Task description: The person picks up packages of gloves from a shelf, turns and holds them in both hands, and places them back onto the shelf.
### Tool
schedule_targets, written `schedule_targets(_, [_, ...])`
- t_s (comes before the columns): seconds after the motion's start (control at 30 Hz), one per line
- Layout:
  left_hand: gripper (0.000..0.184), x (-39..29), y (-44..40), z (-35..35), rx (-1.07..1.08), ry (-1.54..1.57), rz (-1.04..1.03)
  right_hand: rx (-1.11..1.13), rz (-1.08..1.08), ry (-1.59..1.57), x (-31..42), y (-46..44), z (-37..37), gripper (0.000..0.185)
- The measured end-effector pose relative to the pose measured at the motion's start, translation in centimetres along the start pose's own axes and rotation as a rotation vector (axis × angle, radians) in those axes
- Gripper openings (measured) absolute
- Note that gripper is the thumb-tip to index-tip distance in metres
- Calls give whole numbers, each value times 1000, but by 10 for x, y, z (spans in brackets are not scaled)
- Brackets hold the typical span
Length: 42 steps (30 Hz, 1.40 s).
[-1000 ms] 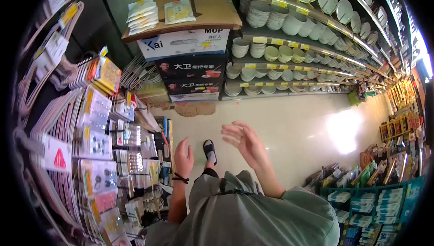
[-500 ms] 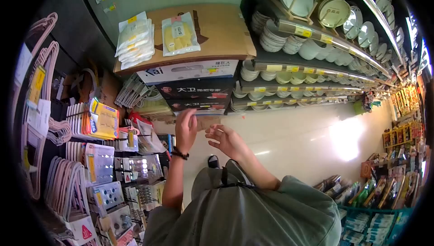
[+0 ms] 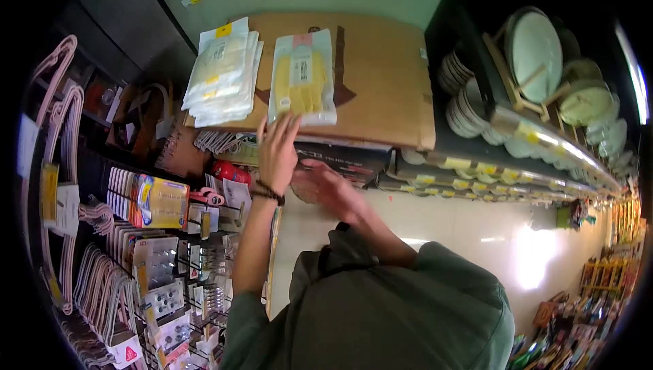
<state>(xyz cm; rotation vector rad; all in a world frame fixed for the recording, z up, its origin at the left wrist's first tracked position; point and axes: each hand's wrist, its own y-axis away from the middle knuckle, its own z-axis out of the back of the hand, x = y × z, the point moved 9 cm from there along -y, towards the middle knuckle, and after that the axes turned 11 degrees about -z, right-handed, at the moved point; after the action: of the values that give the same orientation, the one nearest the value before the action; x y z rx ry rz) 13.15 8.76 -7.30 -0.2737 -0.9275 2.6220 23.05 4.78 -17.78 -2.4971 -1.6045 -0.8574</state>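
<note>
My left hand (image 3: 279, 156), with a dark bracelet at the wrist, has its fingertips at the lower edge of a clear packet with yellow contents (image 3: 300, 84). Its fingers are stretched out and nothing is held in them. The packet lies flat on a brown cardboard box (image 3: 388, 84). To its left rests a stack of pale packets (image 3: 221, 77) on the same box. My right hand (image 3: 326, 186) is below and to the right, in front of the stacked boxes. Motion smears its fingers.
On the left hang racks of pink hangers (image 3: 102, 288) and carded goods (image 3: 163, 203). Shelves of bowls and plates (image 3: 534, 54) run along the right. A red object (image 3: 231, 172) stands below the cardboard box. Pale floor (image 3: 435, 227) shows at the right.
My left hand has moved up to the yellow packet's lower edge. The cardboard box and packets appear larger and nearer. My right hand has stayed lower and is now blurred.
</note>
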Motion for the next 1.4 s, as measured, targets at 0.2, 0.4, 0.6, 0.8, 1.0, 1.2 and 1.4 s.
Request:
schedule_targets(0.2, [25,-13,21,27,-81,16,98,156,-67,355,39,-36,23,62])
schedule_targets(0.4, [10,-49,62,54,-112,68,376,538,212,844,49,-31,37,63])
schedule_targets(0.6, [9,-59,118,81,-167,85,703,635,-321,529,2,-28,44,56])
schedule_targets(0.8, [24,-90,173,118,-276,-9,928,391,-563,729,-32,-5,-4,42])
schedule_targets(1.0, [27,-147,276,147,-497,-22,1212,647,-400,1264,-92,49,-49,41])
schedule_targets(1.2, [35,-241,370,156,-862,206,1460,866,-760,1220,-201,110,-31,43])
schedule_targets(1.4, [33,-368,452,172,-1286,157,1506,1115,-1037,1181,-287,178,-70,51])
